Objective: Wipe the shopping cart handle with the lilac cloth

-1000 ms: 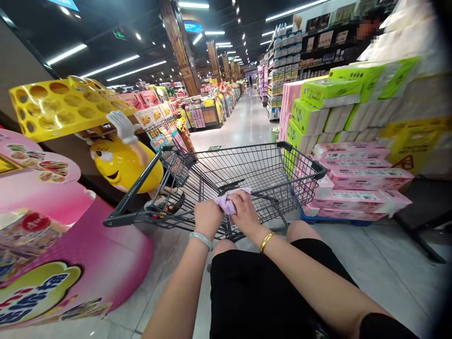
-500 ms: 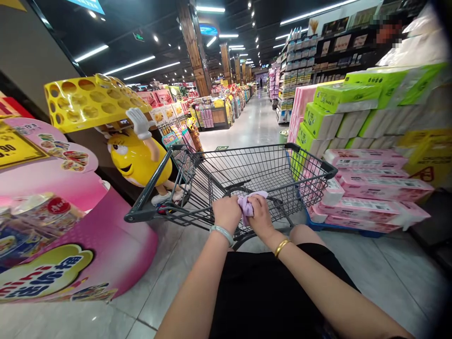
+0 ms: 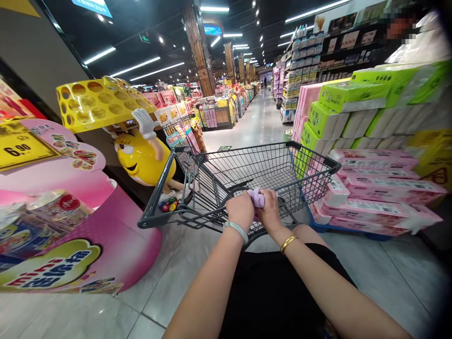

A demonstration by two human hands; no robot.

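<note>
A dark wire shopping cart [image 3: 314,162] stands in front of me in a store aisle, its basket bare. My left hand [image 3: 240,210] is closed around the cart's handle bar, a pale bracelet on its wrist. My right hand [image 3: 270,210] sits right beside it on the bar, closed on a bunched lilac cloth [image 3: 257,197] that pokes out between the two hands. A gold bangle circles the right wrist. The handle bar itself is hidden under my hands.
A pink display stand [image 3: 106,235] with a yellow price sign and a yellow candy mascot figure [image 3: 143,157] stands close on the left. Stacked pink and green tissue packs [image 3: 374,174] line the right. The tiled aisle [image 3: 254,127] runs ahead between shelves.
The view has shifted so the cart and my hands sit further right in frame. The lilac cloth is more tightly bunched between my hands. Both hands stay on the handle.
</note>
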